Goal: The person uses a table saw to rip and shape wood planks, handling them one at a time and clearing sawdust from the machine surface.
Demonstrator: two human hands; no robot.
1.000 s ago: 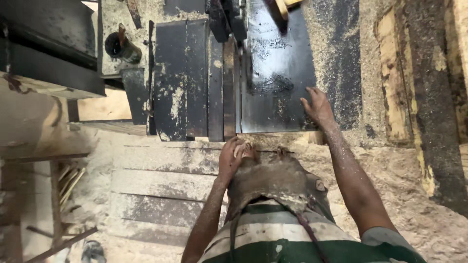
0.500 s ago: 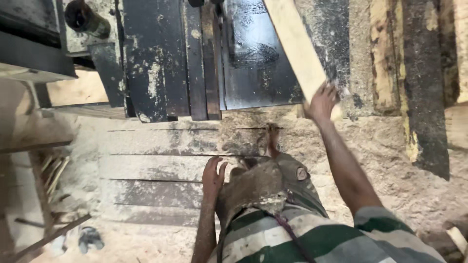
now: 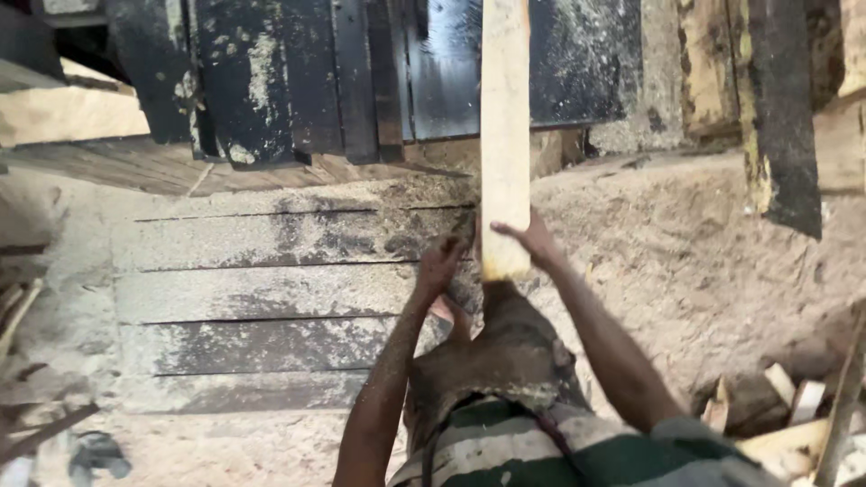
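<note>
A long pale wooden board (image 3: 504, 135) runs straight up the middle of the head view, from its near end at about the centre of the frame toward twelve o'clock, where it lies over the dark metal counter (image 3: 271, 81) of a saw machine. The near end hangs clear of the counter's edge, above the sawdust-covered plank floor (image 3: 262, 289).

The right hand (image 3: 530, 240) is at the board's three o'clock side, just above its near end, with the fingers curled onto the wood and gripping it. The left hand (image 3: 440, 264) is at the board's nine o'clock side, slightly lower, its fingers bent toward the board's edge; it sits right against the wood, but whether it truly grips or only steadies the edge cannot be told. Both forearms rise from the bottom of the frame, dusted with sawdust, and meet at the board's end.

Below the hands, at six o'clock, are the person's brown dusty apron (image 3: 505, 361) and green-and-white striped shirt (image 3: 577, 451).

At two o'clock a dark upright plank (image 3: 780, 117) stands beside rough, weathered timber. A heap of sawdust (image 3: 686, 261) spreads from three o'clock toward the floor planks. At four to five o'clock, near the frame's corner, lie several pale wood offcuts (image 3: 794, 406). At seven o'clock some dark scraps rest on the floor, too blurred to identify.
</note>
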